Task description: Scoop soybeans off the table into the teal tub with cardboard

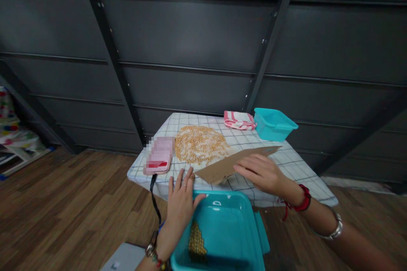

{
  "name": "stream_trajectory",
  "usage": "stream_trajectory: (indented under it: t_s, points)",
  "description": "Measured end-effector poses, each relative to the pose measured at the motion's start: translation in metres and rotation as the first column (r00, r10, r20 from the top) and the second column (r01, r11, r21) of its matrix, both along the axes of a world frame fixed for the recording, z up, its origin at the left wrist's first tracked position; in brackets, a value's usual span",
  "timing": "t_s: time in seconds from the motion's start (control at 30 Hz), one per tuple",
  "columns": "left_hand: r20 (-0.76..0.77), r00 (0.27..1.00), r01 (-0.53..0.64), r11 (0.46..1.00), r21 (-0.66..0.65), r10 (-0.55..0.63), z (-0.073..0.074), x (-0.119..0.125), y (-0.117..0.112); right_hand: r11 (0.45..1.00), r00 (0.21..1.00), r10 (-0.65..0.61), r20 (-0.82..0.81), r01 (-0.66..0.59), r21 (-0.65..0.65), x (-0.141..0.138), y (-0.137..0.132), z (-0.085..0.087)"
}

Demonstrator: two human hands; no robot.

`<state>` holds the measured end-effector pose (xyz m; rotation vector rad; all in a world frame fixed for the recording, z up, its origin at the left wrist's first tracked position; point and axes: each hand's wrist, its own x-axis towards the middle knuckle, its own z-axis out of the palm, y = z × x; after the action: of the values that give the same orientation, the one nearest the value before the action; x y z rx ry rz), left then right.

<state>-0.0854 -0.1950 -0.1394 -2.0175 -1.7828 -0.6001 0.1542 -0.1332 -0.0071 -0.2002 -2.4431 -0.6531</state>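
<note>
My right hand (259, 172) grips a flat piece of brown cardboard (229, 167), tilted over the table with its lower edge close to a spread of small golden beads (203, 144). The beads lie loose on a white checked cloth (299, 169). My left hand (182, 194) has its fingers stretched out, the fingertips on the cloth's front edge and the thumb by the rim of a teal tub (235, 233). Inside the tub, a small heap of golden beads (197, 241) sits at the near left.
A pink pouch-like item (160, 154), partly blurred, lies on the table's left with a dark strap (155, 203) hanging down. At the back right are a folded pink-and-white towel (239, 120) and a small turquoise basket (275, 125). A grey flat object (124, 257) lies low left. Dark metal panels (187, 29) stand behind.
</note>
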Motion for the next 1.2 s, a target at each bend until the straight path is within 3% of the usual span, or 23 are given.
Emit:
stream_trajectory:
  t_s: [0.27,0.5,0.8,1.2]
  points:
    - [0.016,1.000,0.005,1.000,-0.017,-0.005,0.003,0.001,-0.001,0.997,0.993,-0.060,-0.106,0.054,-0.057,0.009,0.000,0.001]
    - [-0.005,1.000,-0.004,1.000,-0.021,0.004,0.004,0.001,-0.001,0.999,0.996,-0.048,-0.077,0.046,-0.027,0.002,-0.009,0.003]
    - [-0.010,1.000,0.000,1.000,-0.005,0.000,0.003,0.002,-0.001,0.990,0.992,-0.128,-0.004,0.128,-0.054,0.021,-0.007,0.003]
    - [-0.012,1.000,-0.001,1.000,0.014,0.001,0.000,0.001,0.000,0.991,0.991,-0.132,-0.015,0.132,0.024,0.010,0.014,0.003]
